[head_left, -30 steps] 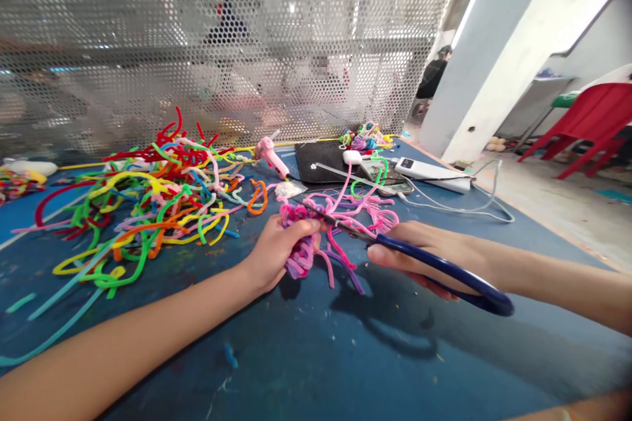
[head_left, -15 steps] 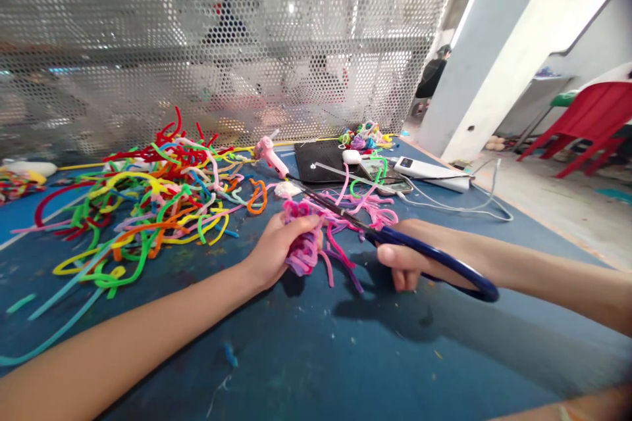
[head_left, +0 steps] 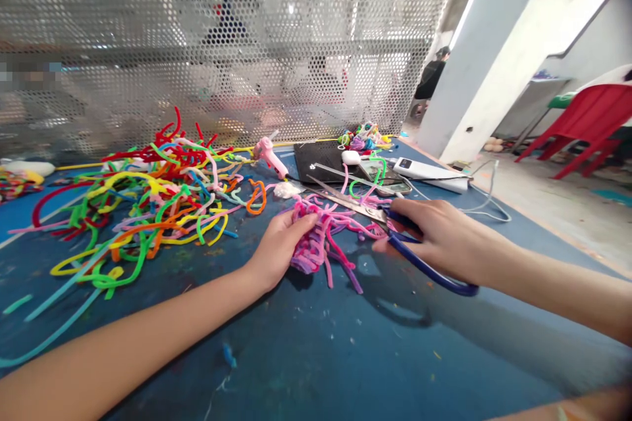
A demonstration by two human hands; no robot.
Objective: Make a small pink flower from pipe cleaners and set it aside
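Note:
My left hand (head_left: pixel 279 247) is closed around a woven bundle of pink and purple pipe cleaners (head_left: pixel 312 247), its thumb pressed on top. Loose ends hang from the bundle's right side. In my right hand (head_left: pixel 439 237) is a large pair of scissors (head_left: pixel 372 212) with dark blue handles. The blades are slightly parted and point left, just above the bundle's far edge. Whether they touch a strand I cannot tell. More pink strands lie behind the blades, partly hidden by them.
A big tangle of coloured pipe cleaners (head_left: pixel 162 204) spreads over the blue table at left. Behind my hands are a pink glue gun (head_left: pixel 269 156), a black pad (head_left: pixel 318 161), a white earbud case (head_left: pixel 351 157) and a white power bank (head_left: pixel 432 174) with a cable. A perforated metal screen (head_left: pixel 222 46) stands behind.
The scissors have turned and their blades have parted, while my right hand has risen slightly. My left hand has shifted a little to the right with the bundle.

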